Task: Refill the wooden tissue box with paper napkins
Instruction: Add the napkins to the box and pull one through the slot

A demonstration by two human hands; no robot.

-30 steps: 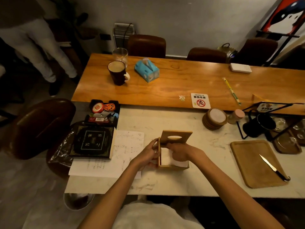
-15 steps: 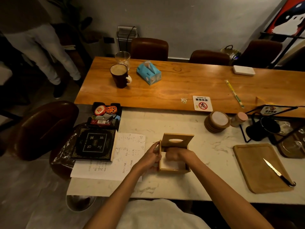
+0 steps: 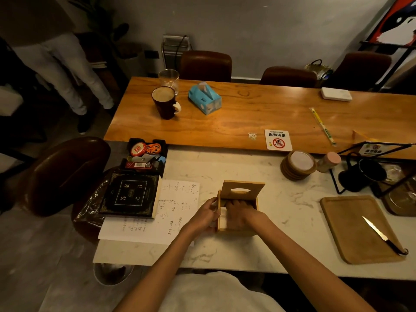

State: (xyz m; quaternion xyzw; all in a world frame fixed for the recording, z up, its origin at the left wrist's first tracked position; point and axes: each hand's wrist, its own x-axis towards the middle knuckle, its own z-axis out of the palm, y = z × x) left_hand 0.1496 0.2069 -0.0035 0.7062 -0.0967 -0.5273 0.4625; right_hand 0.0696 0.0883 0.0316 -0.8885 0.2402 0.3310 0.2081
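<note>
Now my right hand [image 3: 236, 213] pushes the napkins [image 3: 223, 219] flat inside the box [image 3: 234, 231]; my left hand [image 3: 206, 216] grips its side. Press gently, evenly.

— What can you read from here?
— On the wooden table [image 3: 247, 113] I see a white sign [image 3: 278, 140] lying flat, upside down to me: "NO SMOKING" in small letters, Chinese characters below it, and a red crossed-out circle.
— Anything else?
— The black book [image 3: 131, 194] carries pale Chinese characters in a framed panel; I can't make them out with confidence. The paper sheet [image 3: 171, 212] under it has handwritten lines, too small to read. The blue tissue pack [image 3: 204, 99] has print I can't resolve.
</note>
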